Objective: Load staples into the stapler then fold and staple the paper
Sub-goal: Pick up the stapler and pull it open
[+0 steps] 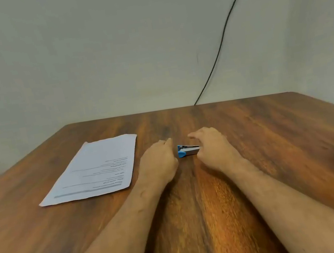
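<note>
A: Head view, near edge first. What is recorded?

B: Two bare forearms extend from the near edge of the wooden tabletop (250,135) toward its middle. The left hand (158,162) sits with its fingers curled under; whether they grasp anything cannot be told, as the palm side is hidden. The right hand (213,147) lies just beside it, its fingers bent down over the rear of the stapler (187,150) and grasping it.

A: Position of the stapler?

B: About the middle of the tabletop, lying between the two hands. Blue end toward the left hand, metal body running under the right. Contact with the left hand cannot be confirmed.

A: And the paper?

B: One printed sheet of paper (94,170) lies flat and unfolded toward the left edge, apart from both hands.

A: Beyond the far edge?

B: A plain pale wall (105,48), with a dark cable (223,34) running down it behind the far right corner.
</note>
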